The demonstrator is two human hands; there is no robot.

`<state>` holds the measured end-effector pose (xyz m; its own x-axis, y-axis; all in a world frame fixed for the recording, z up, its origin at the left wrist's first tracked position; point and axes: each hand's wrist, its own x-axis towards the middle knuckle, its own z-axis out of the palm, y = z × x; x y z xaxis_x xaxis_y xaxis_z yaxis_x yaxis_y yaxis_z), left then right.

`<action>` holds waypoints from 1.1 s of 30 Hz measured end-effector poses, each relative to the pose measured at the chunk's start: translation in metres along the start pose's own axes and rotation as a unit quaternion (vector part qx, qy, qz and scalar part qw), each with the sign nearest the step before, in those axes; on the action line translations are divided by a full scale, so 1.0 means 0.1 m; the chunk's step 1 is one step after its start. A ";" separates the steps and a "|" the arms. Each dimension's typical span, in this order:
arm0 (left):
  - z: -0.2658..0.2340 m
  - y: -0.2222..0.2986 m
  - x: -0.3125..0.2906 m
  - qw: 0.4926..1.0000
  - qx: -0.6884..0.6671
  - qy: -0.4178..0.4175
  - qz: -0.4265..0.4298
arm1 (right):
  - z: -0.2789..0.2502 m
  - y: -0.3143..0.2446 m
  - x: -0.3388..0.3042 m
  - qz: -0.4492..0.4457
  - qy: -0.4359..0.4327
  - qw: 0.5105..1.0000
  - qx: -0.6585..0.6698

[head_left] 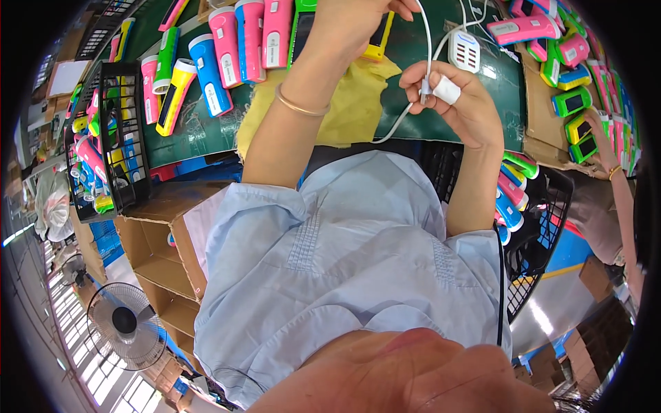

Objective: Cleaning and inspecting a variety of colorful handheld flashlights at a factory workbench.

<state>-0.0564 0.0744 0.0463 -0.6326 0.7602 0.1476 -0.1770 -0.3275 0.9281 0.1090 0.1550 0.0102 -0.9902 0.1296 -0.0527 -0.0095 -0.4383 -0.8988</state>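
As flashlights point(210, 74) crowd the yellow cloth point(351, 110), right grip point(460, 103) pinches cable point(397, 126), left grip point(359, 19) unclear

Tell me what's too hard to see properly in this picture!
All in the head view:
Left hand: partly cut off by the top edge, so its grip can't be told.
Cable: its upper part runs past the top edge; the right hand partly covers it lower down.
Cloth: partly hidden by the left forearm.
Torches: their print is too small to read.
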 end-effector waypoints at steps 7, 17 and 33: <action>-0.03 -0.04 0.04 0.999 -0.054 0.003 0.007 | -0.17 0.01 -0.15 -0.011 0.128 0.953 -0.276; -0.05 0.43 -0.04 0.889 -0.451 -0.055 -0.059 | -0.92 -0.08 -0.20 -0.179 0.351 0.791 -0.468; -0.03 0.20 -0.10 0.976 -0.189 -0.082 0.062 | -0.97 -0.18 -0.11 -0.124 0.251 0.802 -0.527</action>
<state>-0.0563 0.0583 0.0624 -0.5431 0.7710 0.3325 -0.3925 -0.5832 0.7112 0.1332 0.2481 -0.0155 -0.7923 0.5546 0.2544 0.1876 0.6182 -0.7633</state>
